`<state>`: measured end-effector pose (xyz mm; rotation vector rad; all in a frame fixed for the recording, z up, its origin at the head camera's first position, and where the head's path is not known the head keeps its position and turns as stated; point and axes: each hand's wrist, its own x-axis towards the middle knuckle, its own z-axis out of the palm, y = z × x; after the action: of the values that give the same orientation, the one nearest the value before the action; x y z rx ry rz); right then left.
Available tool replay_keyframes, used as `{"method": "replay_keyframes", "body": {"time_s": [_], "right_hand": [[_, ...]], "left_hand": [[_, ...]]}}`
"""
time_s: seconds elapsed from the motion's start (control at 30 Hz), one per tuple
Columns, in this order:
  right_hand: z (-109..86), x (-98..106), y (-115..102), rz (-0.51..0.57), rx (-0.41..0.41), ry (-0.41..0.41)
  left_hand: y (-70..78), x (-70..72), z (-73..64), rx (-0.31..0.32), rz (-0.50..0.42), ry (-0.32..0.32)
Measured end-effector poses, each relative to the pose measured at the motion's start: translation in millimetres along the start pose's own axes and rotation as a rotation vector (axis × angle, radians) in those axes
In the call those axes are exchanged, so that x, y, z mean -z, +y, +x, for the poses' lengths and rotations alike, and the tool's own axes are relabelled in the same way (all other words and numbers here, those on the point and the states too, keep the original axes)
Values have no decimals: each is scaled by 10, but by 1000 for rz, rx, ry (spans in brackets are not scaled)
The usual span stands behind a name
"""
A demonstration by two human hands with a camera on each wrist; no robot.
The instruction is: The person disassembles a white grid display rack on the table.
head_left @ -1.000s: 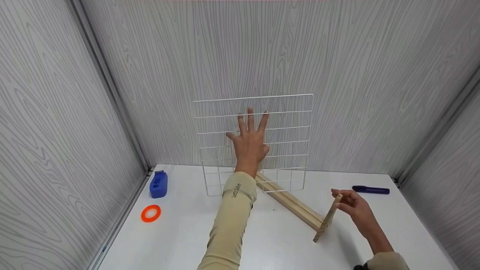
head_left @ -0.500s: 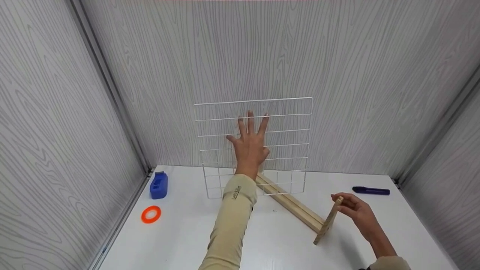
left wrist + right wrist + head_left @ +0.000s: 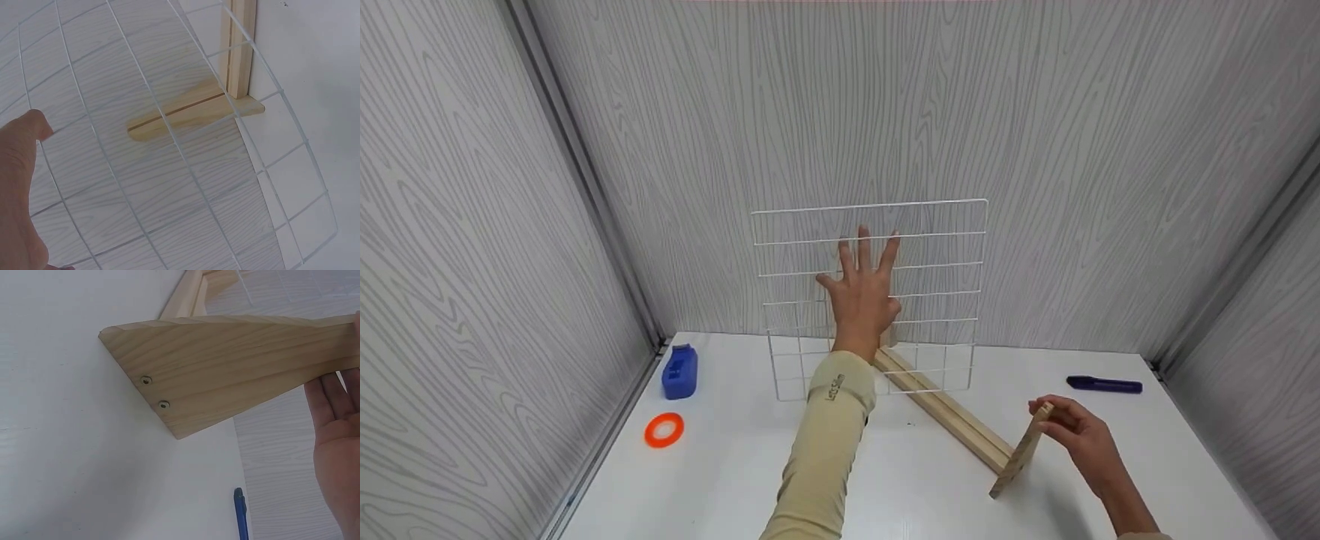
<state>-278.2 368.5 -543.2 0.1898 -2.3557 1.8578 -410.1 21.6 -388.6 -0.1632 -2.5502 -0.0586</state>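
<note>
A white wire grid panel stands nearly upright before the back wall. My left hand holds it, fingers spread among the wires; in the left wrist view one fingertip bends at a wire. Behind the grid lies a wooden frame: a grooved bar runs diagonally between two upright end pieces. The far end piece has a slot along it. My right hand pinches the top of the near end piece, whose outer face shows two screws in the right wrist view.
On the white table, a blue tape dispenser and an orange ring sit at the left. A dark blue pen-like marker lies at the back right. Wood-patterned walls enclose the table's back and sides.
Everything shifts slightly downward in the head view together, as if the camera tilts. Both hands keep their holds, and the grid and wooden frame stay in place relative to each other.
</note>
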Motion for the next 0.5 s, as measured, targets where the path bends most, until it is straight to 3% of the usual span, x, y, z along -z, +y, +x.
{"method": "replay_keyframes", "body": {"time_s": [0.3,0.5], "right_hand": [[-60,-5,-17,-86,26,46],[-89,-24,-24,-160,23,119]], "left_hand": [[12,-28,-5,3,24,-4],[18,-28,11,7,29,-14]]}}
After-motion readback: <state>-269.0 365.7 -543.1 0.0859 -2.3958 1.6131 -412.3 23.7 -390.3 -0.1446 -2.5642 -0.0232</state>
